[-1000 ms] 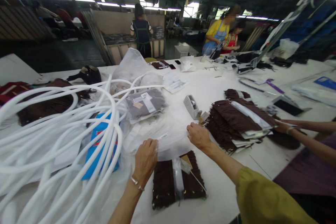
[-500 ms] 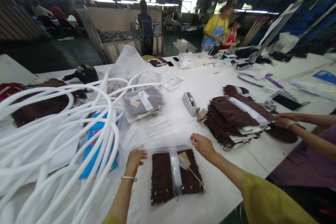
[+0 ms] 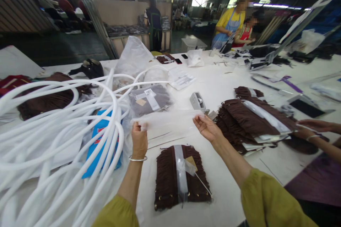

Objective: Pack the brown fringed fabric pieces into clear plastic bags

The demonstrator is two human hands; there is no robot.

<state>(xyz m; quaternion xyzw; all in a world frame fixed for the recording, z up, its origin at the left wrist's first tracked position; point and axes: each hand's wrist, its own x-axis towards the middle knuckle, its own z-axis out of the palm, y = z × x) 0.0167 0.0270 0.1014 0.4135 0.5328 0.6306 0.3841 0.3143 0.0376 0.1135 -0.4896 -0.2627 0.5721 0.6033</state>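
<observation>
Between my two hands a sheet of thin clear plastic, perhaps a bag [image 3: 170, 120], is stretched above the white table. My left hand [image 3: 139, 140] pinches its left end, fingers curled. The right end is gripped by my right hand [image 3: 208, 127], between thumb and fingers. Nearer to me lies a folded brown fringed item [image 3: 165, 179] with metal eyelets along its front edge. A translucent band [image 3: 181, 173] wraps it, and a tan tag [image 3: 191, 163] hangs on a white string. Neither hand touches that item.
A grey tape dispenser [image 3: 197, 101] stands beyond my right hand. Stacked brown fringed pieces [image 3: 234, 122] lie to the right, by a co-worker's hands [image 3: 310, 133]. Coils of white tubing [image 3: 112, 113] cover the left side, near a bagged grey item [image 3: 151, 100].
Both hands have lifted the clear plastic up and away from me, off the far edge of the brown fringed item. The view has shifted slightly.
</observation>
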